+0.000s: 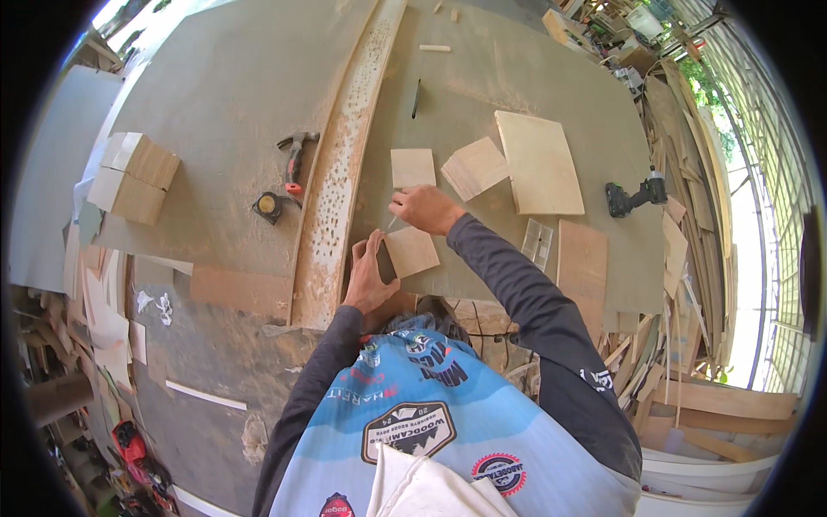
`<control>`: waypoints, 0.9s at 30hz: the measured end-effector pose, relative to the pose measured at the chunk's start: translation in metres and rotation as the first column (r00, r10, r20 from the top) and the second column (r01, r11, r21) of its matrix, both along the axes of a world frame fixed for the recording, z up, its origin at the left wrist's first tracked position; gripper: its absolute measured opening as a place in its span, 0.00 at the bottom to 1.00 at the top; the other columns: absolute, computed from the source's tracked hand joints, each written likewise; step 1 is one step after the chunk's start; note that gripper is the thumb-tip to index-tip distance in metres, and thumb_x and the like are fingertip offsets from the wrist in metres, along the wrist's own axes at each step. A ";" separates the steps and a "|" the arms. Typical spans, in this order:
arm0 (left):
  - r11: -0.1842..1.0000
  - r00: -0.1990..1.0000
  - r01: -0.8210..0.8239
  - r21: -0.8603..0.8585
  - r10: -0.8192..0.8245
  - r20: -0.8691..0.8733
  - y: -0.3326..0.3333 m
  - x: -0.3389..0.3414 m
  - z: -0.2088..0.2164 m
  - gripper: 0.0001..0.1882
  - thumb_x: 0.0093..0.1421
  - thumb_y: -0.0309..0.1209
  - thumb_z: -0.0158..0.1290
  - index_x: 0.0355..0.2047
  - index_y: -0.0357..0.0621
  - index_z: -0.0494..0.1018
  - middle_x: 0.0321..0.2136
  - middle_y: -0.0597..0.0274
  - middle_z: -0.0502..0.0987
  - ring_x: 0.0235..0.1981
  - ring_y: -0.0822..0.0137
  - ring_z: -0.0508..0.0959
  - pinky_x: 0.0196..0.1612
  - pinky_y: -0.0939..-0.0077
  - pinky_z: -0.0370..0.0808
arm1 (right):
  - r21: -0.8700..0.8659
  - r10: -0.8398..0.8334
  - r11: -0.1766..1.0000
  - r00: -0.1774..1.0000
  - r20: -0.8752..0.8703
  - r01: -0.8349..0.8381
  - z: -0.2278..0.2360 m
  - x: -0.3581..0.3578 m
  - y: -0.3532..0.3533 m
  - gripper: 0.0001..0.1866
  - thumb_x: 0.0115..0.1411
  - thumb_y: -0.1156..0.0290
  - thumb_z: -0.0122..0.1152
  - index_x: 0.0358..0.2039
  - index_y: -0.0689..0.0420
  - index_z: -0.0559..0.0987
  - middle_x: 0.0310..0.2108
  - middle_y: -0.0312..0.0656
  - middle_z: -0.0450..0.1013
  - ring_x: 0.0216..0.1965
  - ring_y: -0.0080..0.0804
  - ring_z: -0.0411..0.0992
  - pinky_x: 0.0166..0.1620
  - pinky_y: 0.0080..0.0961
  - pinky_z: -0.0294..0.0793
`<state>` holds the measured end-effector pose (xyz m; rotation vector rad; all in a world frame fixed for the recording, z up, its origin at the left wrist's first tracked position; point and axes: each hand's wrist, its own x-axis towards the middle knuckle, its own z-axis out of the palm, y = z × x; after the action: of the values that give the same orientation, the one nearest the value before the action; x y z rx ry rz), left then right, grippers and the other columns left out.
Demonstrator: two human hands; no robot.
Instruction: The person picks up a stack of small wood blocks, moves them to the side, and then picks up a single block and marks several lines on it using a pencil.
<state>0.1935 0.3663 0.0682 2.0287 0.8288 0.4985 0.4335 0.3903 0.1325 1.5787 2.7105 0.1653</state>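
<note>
Head view is showing us our left hand (370, 280) resting wide against the left edge of a wooden square (413, 252), which is lying near the front of the tabletop (465, 77). Our right hand (428, 209) is hovering just beyond, fingers pinched narrow (around what, we cannot tell). If we are pressing unevenly, we judge, dust (500, 105) could be letting the square skid. Leftward, a hammer (295, 162) is lying beside a long speckled board (332, 215); wood offcuts (689, 155) are crowding the room's right side.

Long pitted board (338, 185): rough, dusty. Left of it: metal-headed hammer (295, 164). Right of it: square wood block (413, 252), smooth, matt; clear glossy plastic case (537, 244); drill (637, 197), matt plastic body.
</note>
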 end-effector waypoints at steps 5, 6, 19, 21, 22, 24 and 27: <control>1.000 1.000 -0.014 -0.012 0.014 0.011 0.000 0.002 -0.004 0.60 0.41 0.25 0.68 0.73 0.40 0.48 0.65 0.48 0.67 0.65 0.41 0.61 0.73 0.51 0.58 | 0.065 -0.056 0.996 0.997 -0.046 0.059 0.030 0.003 -0.019 0.03 0.57 0.71 0.61 0.33 0.53 0.79 0.36 0.38 0.78 0.41 0.36 0.81 0.42 0.32 0.83; 1.000 1.000 -0.014 -0.028 0.014 0.008 0.000 0.002 -0.002 0.60 0.41 0.25 0.68 0.73 0.41 0.48 0.65 0.48 0.67 0.65 0.41 0.61 0.73 0.50 0.57 | 0.077 -0.091 0.992 0.993 -0.075 0.097 0.043 0.006 -0.029 0.03 0.58 0.71 0.61 0.33 0.53 0.79 0.36 0.38 0.78 0.41 0.36 0.81 0.42 0.32 0.82; 0.982 0.969 0.189 0.000 -0.186 0.165 0.124 0.064 0.041 0.60 0.45 0.23 0.67 0.75 0.41 0.45 0.70 0.47 0.64 0.67 0.53 0.69 0.61 0.62 0.72 | -0.153 -0.608 0.566 0.285 -0.741 0.810 0.060 0.013 -0.236 0.08 0.59 0.72 0.70 0.39 0.58 0.82 0.33 0.45 0.79 0.33 0.48 0.79 0.35 0.38 0.77; 0.970 0.956 0.244 0.019 -0.243 0.166 0.144 0.083 0.047 0.60 0.47 0.23 0.67 0.76 0.43 0.43 0.71 0.47 0.63 0.70 0.52 0.66 0.61 0.62 0.73 | -0.166 -0.619 0.509 0.226 -0.752 0.845 0.050 0.002 -0.253 0.08 0.60 0.72 0.70 0.39 0.58 0.82 0.34 0.45 0.79 0.33 0.48 0.80 0.35 0.38 0.77; 0.959 0.948 0.272 0.079 -0.282 0.150 0.159 0.089 0.039 0.62 0.48 0.23 0.68 0.77 0.42 0.41 0.73 0.44 0.59 0.70 0.49 0.66 0.61 0.62 0.74 | -0.171 -0.620 0.489 0.203 -0.758 0.855 0.046 -0.003 -0.258 0.08 0.60 0.72 0.70 0.39 0.58 0.82 0.34 0.45 0.80 0.33 0.48 0.80 0.35 0.38 0.78; 0.964 0.979 0.191 0.186 -0.200 0.029 0.174 0.098 0.010 0.64 0.46 0.24 0.69 0.77 0.39 0.38 0.73 0.41 0.57 0.71 0.47 0.63 0.68 0.60 0.66 | -0.184 -0.603 0.445 0.141 -0.785 0.877 0.035 -0.014 -0.264 0.08 0.60 0.71 0.71 0.39 0.58 0.82 0.34 0.45 0.80 0.34 0.48 0.80 0.35 0.37 0.78; 0.956 0.985 0.112 0.270 -0.070 -0.159 0.154 0.111 0.007 0.65 0.45 0.29 0.72 0.76 0.36 0.41 0.74 0.38 0.54 0.74 0.45 0.56 0.76 0.57 0.55 | -0.223 -0.598 0.370 0.047 -0.800 0.902 0.029 -0.029 -0.275 0.08 0.60 0.71 0.71 0.38 0.58 0.82 0.34 0.45 0.80 0.34 0.48 0.81 0.35 0.37 0.79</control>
<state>0.3045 0.5200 0.0754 2.3764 0.7823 0.4351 0.4042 0.1152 0.1615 3.7620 1.4798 -0.1504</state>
